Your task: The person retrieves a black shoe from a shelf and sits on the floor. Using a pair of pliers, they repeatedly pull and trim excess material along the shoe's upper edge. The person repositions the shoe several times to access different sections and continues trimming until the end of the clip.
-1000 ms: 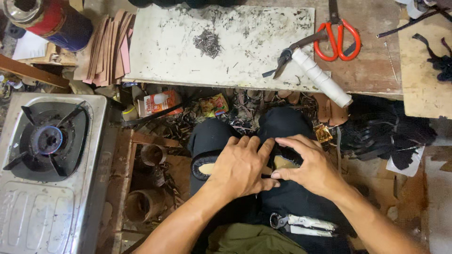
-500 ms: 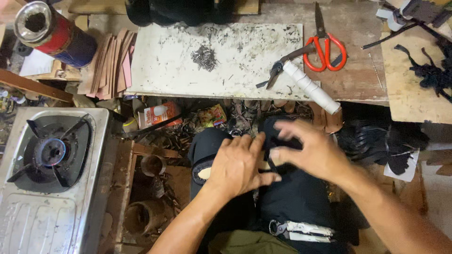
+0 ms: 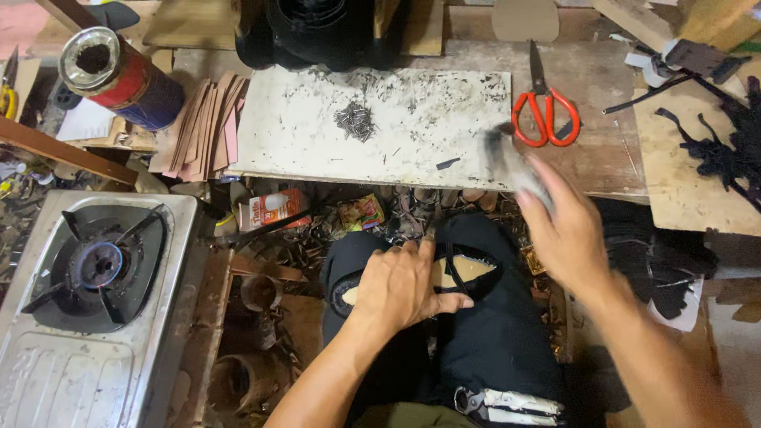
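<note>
My left hand (image 3: 404, 289) lies flat on a black shoe upper with a tan insole (image 3: 468, 271), which rests on my knee in dark trousers. My right hand (image 3: 571, 234) is up at the bench edge, its fingers closed round a blurred, white-handled tool (image 3: 509, 162). The tool's dark head points toward the white work board (image 3: 301, 150). A small heap of nails (image 3: 354, 120) sits on that board. Red-handled scissors (image 3: 547, 111) lie just beyond my right hand on the wooden bench.
A gas stove (image 3: 95, 273) stands at the left. A red and blue can (image 3: 119, 75) and a stack of tan leather pieces (image 3: 208, 127) sit at the back left. Black straps (image 3: 729, 158) lie on a wooden board at the right. Scraps and packets litter the floor.
My right hand left the shoe piece on my knee and rose to the bench edge, closing round the white-handled tool. My left hand stayed on the shoe piece.
</note>
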